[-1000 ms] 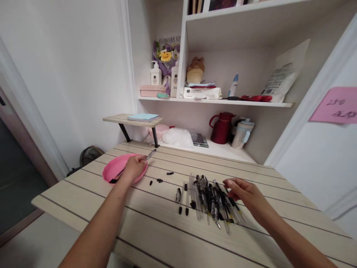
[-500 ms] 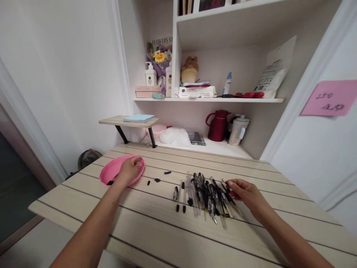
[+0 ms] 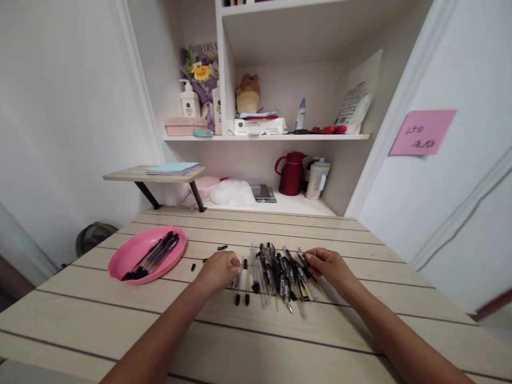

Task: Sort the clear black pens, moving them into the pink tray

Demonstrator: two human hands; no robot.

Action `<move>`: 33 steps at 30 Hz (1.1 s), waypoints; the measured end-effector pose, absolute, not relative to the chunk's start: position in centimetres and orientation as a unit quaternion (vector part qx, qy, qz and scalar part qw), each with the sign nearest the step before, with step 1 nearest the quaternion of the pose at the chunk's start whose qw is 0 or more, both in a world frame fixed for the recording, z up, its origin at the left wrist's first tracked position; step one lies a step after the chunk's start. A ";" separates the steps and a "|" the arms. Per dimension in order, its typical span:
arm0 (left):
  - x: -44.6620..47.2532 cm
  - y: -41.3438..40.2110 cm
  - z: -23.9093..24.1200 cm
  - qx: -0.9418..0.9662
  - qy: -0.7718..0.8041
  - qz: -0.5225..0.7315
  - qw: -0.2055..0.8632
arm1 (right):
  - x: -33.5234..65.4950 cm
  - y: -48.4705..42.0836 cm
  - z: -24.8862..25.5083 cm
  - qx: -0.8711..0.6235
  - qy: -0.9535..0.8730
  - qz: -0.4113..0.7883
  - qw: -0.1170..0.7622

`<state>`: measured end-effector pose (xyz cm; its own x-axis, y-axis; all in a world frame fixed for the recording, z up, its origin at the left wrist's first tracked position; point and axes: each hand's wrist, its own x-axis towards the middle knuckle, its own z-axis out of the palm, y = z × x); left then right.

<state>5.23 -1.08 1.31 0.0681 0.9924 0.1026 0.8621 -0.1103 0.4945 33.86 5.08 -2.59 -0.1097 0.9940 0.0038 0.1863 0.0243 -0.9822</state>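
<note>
My left hand (image 3: 219, 272) hovers by the left edge of the pen pile, its fingers curled in with nothing seen sticking out of them. Below and beside it lie a few clear pen barrels with black caps (image 3: 247, 300). The pile of pens (image 3: 282, 274) is a jumble of black, clear and silver-tipped pieces. At its right edge my right hand (image 3: 327, 266) pinches a dark pen between thumb and fingers; most of that pen is hidden. A pink plate (image 3: 116, 265) on the left holds several black pens (image 3: 154, 256) lying side by side.
Small black caps (image 3: 193, 267) lie between plate and pile. Behind stands a small raised shelf (image 3: 132, 174) with blue paper (image 3: 173, 168) on it. A red jug (image 3: 292, 175) and a pale cup (image 3: 318, 180) stand in the back alcove.
My left hand has left the pink plate and moved right to the pile; the pens in the plate now show. My right hand stays at the pile's right edge. The view has turned right.
</note>
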 end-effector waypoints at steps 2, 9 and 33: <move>5.9 -0.9 1.3 0.715 0.656 0.193 0.143 | 33.9 5.1 -2.6 -0.513 -0.571 0.475 0.430; 7.1 -0.3 1.1 0.704 0.689 0.141 0.096 | 34.0 5.2 -2.5 -0.510 -0.569 0.475 0.437; 6.8 1.6 1.9 0.661 0.710 0.182 0.163 | 35.1 4.3 -1.0 -0.666 -0.724 0.139 0.116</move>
